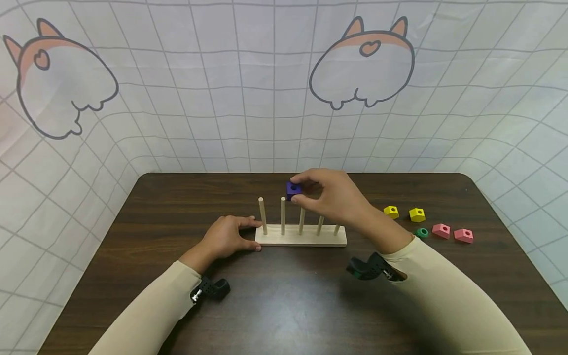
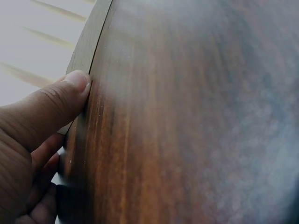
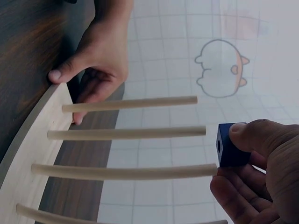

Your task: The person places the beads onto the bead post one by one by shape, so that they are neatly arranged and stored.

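Note:
My right hand (image 1: 335,195) pinches a purple block (image 1: 290,193) with a hole through it, between thumb and fingers. The block is held up at the peg tops, just right of the second peg (image 1: 283,217) from the left. In the right wrist view the block (image 3: 236,151) sits off the tips of the second and third pegs, its hole facing them. My left hand (image 1: 226,236) grips the left end of the wooden base (image 1: 301,240), thumb at the front edge and fingers behind. Several upright pegs stand in this base; my right hand hides some of their tops.
On the dark wooden table (image 1: 284,305), to the right, lie two yellow blocks (image 1: 417,215), a green ring-shaped piece (image 1: 421,232) and two pink blocks (image 1: 463,235), all with holes. A white gridded curtain (image 1: 275,98) hangs behind the table and along its sides.

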`<action>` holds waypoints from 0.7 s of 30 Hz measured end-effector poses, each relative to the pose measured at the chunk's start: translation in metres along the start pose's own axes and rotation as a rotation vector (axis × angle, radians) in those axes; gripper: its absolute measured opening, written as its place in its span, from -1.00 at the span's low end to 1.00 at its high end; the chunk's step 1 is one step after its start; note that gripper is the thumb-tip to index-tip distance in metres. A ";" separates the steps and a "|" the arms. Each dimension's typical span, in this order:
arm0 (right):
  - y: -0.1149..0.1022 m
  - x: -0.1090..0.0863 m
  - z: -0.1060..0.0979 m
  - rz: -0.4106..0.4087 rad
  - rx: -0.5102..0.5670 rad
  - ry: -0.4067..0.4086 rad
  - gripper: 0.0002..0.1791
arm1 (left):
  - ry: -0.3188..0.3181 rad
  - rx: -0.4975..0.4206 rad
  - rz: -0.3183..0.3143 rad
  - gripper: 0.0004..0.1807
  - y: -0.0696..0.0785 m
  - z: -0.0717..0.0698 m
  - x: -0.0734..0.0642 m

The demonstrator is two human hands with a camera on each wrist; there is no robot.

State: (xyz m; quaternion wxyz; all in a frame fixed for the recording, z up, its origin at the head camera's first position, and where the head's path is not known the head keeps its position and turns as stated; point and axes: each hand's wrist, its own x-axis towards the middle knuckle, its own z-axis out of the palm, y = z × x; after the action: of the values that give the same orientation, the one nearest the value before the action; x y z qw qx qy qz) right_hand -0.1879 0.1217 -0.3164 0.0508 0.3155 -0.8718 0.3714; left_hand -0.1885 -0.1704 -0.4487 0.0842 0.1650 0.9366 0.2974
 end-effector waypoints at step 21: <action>-0.013 0.016 0.016 0.018 0.024 -0.034 -0.65 | 0.005 0.006 0.005 -0.33 0.001 0.001 0.001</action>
State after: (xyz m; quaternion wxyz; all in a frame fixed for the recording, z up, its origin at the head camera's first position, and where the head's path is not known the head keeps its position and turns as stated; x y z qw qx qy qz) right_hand -0.1907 0.0960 -0.3146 0.0289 0.3143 -0.8708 0.3769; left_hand -0.1893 -0.1690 -0.4487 0.0808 0.1668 0.9373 0.2952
